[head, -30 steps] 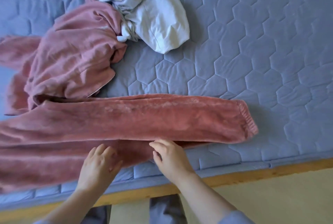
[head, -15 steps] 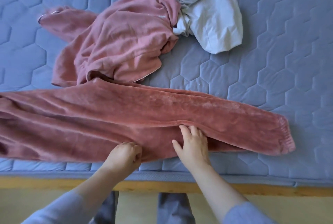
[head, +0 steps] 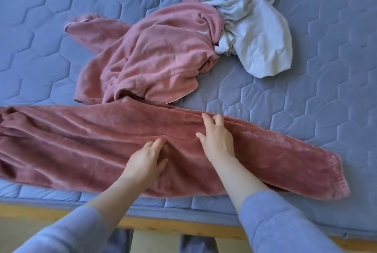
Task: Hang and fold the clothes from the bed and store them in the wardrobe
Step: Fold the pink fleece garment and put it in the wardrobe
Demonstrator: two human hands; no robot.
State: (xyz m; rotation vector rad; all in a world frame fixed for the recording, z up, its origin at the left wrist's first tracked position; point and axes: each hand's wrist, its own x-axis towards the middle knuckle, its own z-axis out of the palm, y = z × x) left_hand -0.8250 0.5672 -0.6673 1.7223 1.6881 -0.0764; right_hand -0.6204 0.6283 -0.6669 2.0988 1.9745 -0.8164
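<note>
On pink trousers (head: 81, 146), left hand (head: 144, 161) and right hand (head: 217, 138) rest.

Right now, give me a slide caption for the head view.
Left hand and right hand rest on pink trousers laid along the bed edge; pink top and white garment lie behind.

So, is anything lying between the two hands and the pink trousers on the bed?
Nothing visible. The left hand and the right hand both lie directly on the pink trousers. The pink top lies at their far edge, apart from both hands. The wardrobe is not in view.
</note>
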